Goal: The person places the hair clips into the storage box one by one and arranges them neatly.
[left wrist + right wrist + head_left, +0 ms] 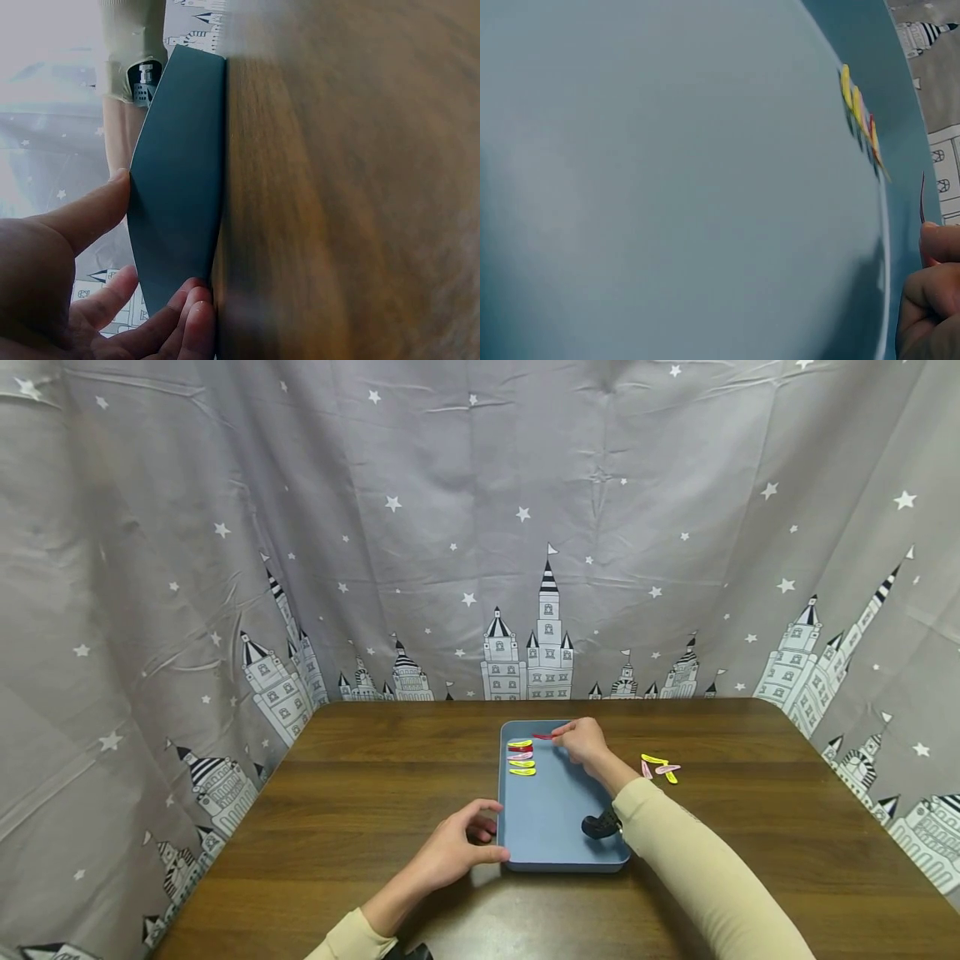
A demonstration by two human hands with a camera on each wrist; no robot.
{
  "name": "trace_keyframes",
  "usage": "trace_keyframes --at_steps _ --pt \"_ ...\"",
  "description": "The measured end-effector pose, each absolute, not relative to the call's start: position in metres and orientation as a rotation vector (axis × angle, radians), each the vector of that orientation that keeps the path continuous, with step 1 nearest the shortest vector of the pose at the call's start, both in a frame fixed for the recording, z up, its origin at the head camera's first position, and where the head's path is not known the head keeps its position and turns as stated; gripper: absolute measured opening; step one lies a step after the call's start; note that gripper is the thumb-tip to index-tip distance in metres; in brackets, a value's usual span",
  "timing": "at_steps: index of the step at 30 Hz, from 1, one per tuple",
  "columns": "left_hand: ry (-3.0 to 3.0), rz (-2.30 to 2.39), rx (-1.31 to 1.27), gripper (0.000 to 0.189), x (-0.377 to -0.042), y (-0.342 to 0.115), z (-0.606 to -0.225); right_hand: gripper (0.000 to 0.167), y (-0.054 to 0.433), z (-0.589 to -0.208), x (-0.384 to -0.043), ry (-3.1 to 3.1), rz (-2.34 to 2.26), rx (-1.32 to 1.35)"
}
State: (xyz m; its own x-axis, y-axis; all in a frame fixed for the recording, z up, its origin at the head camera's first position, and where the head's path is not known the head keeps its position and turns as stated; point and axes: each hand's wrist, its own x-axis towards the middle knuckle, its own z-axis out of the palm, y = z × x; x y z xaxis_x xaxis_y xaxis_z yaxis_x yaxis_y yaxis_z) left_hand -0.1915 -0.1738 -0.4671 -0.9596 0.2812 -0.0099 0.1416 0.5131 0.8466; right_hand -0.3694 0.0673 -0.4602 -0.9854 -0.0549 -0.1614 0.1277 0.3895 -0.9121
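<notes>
My right hand [583,741] pinches a red snap hair clip [543,737] over the far end of a blue-grey tray [551,827]. In the right wrist view the clip [922,196] points up from the fingertips, in front of the tray's far wall. A column of several yellow, red and pink hair clips [522,764] lies at the tray's far left, beside the held one. At the near left corner, my left hand [459,847] has its thumb and fingers spread along the tray's side. The left wrist view shows those fingertips touching the outer wall [180,165].
Several loose yellow and pink hair clips [660,768] lie on the wooden table [360,793], right of the tray. A grey curtain [420,568] printed with castles and stars hangs behind the table. A black wrist device [600,825] overlaps the tray's right side.
</notes>
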Motion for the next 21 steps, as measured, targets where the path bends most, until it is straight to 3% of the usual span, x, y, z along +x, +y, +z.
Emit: trace_keyframes --at_steps 21 --pt "2.592 1.439 0.348 0.059 -0.191 -0.173 -0.465 0.013 0.059 -0.472 -0.372 2.602 -1.523 0.225"
